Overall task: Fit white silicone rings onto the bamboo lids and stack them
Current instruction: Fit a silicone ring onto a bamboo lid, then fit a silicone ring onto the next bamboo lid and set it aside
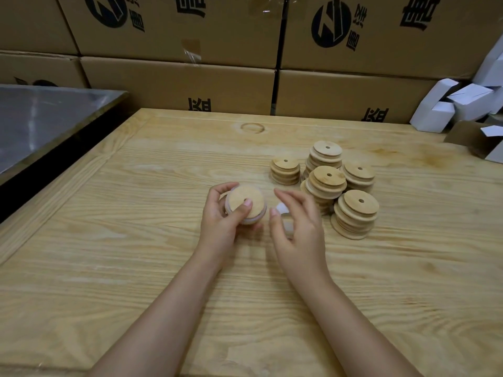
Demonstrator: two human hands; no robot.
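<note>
My left hand (221,221) grips a round bamboo lid (246,204) just above the wooden table (136,240), thumb pressed on its top face. A pale ring edge shows around the lid's lower rim. Just to its right, my right hand (296,227) pinches a white silicone ring (284,210), partly hidden behind the fingers. Several stacks of bamboo lids (326,183), each lid with a small centre hole, stand right of my hands; the nearest stack (356,213) leans slightly.
Cardboard boxes (190,83) form a wall along the table's far edge. A metal-topped surface (40,123) lies at the left. Small white cartons (462,104) and an open box (479,140) sit at the far right.
</note>
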